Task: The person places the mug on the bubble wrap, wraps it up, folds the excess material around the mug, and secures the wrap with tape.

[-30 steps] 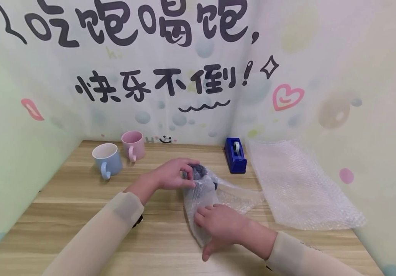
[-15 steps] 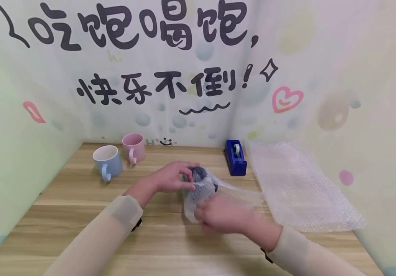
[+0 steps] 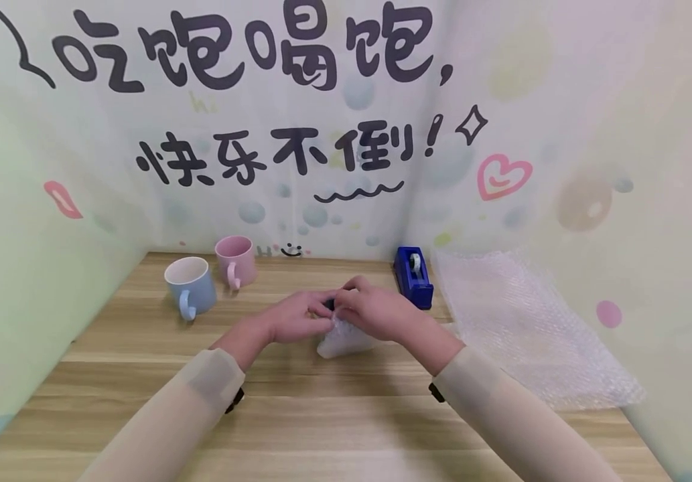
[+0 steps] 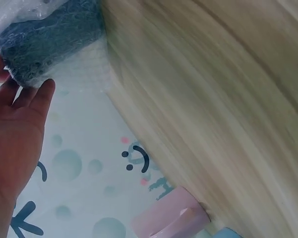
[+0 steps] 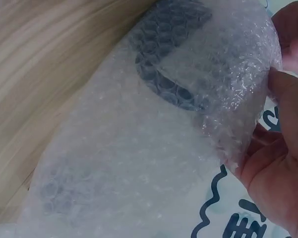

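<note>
A dark blue mug (image 4: 52,42) stands wrapped in bubble wrap (image 3: 344,343) at mid-table. Through the film in the right wrist view, its curved handle (image 5: 171,94) shows. My left hand (image 3: 294,318) holds the wrapped mug from the left, thumb and fingers around its upper part. Over the top, my right hand (image 3: 382,311) pinches the gathered edge of the wrap, its fingertips right beside the left fingers. Most of the mug is hidden behind the hands in the head view. One end of the wrap trails out to the right.
A blue tape dispenser (image 3: 414,280) stands behind the right hand. Flat on the right side of the table lies another bubble wrap sheet (image 3: 502,314). A light blue mug (image 3: 199,293) and a pink mug (image 3: 238,262) are at the back left, near the printed wall cloth.
My right hand has swept from the near side up to the top, folding the lower flap of wrap over the mug. The left hand has stayed at the mug's upper left.
</note>
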The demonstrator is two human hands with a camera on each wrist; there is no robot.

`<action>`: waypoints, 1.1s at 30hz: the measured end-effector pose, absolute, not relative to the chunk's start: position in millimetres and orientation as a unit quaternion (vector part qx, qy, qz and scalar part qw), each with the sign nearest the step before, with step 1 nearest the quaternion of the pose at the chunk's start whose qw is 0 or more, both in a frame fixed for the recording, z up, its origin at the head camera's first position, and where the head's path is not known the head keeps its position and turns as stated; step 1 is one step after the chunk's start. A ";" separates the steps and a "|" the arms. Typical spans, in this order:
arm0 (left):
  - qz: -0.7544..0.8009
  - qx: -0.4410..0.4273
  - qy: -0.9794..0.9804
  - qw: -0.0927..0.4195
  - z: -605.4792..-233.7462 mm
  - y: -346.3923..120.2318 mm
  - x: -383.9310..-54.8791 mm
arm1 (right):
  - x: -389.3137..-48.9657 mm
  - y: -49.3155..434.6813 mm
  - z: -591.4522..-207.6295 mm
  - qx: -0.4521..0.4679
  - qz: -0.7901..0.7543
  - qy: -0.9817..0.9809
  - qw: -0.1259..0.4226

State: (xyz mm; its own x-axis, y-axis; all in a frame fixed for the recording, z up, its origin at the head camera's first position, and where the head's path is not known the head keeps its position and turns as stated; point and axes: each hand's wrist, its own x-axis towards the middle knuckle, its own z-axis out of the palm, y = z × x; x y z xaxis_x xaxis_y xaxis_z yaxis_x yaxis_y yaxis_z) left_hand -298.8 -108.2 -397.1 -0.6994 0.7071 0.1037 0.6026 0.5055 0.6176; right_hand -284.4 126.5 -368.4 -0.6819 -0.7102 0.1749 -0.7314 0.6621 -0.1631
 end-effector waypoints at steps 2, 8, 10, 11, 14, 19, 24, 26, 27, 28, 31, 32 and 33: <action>0.342 0.363 0.863 0.077 -398.3 -107.3 -298.0 | -286.5 124.7 -369.8 0.381 0.116 -0.916 0.044; 0.384 0.315 0.866 0.061 -404.1 -102.7 -295.9 | -286.9 126.2 -378.4 0.340 0.118 -0.922 0.143; 0.402 0.303 0.862 0.055 -405.4 -100.9 -296.1 | -284.1 130.1 -378.6 0.354 0.116 -0.909 0.186; 0.410 0.298 0.860 0.054 -405.6 -99.9 -296.4 | -282.3 132.8 -378.3 0.364 0.107 -0.903 0.200; 0.419 0.297 0.857 0.045 -405.5 -96.8 -298.5 | -276.7 140.1 -375.1 0.399 0.075 -0.897 0.176; 0.382 0.305 0.871 0.042 -405.8 -95.1 -300.1 | -276.5 145.0 -376.2 0.394 0.069 -0.916 0.044; 0.325 0.308 0.893 0.036 -402.3 -98.7 -288.9 | -280.6 146.5 -383.6 0.341 0.142 -0.929 -0.034; 0.302 0.306 0.902 0.038 -397.3 -99.4 -282.1 | -281.8 146.8 -385.8 0.326 0.173 -0.927 -0.062; 0.293 0.305 0.906 0.041 -394.1 -99.0 -279.1 | -282.2 147.3 -386.5 0.323 0.184 -0.926 -0.072; 0.283 0.302 0.909 0.047 -391.3 -98.0 -276.8 | -282.8 148.0 -387.1 0.322 0.188 -0.925 -0.076; 0.259 0.294 0.918 0.061 -385.6 -92.5 -274.1 | -283.3 152.6 -384.4 0.337 0.180 -0.921 -0.067; 0.253 0.292 0.920 0.058 -385.1 -90.0 -274.5 | -283.1 155.3 -382.0 0.341 0.174 -0.922 -0.063; 0.252 0.287 0.922 0.057 -384.4 -87.4 -274.8 | -283.8 158.3 -379.6 0.345 0.168 -0.922 -0.057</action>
State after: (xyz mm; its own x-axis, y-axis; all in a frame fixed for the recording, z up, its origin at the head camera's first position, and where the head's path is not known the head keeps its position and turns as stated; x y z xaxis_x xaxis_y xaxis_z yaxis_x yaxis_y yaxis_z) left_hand -274.8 -87.4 -384.4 -0.8289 0.5581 0.0391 0.5002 0.7080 0.4985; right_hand -283.8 158.3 -379.6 -0.7554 -0.6552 0.0107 -0.6171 0.7057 -0.3482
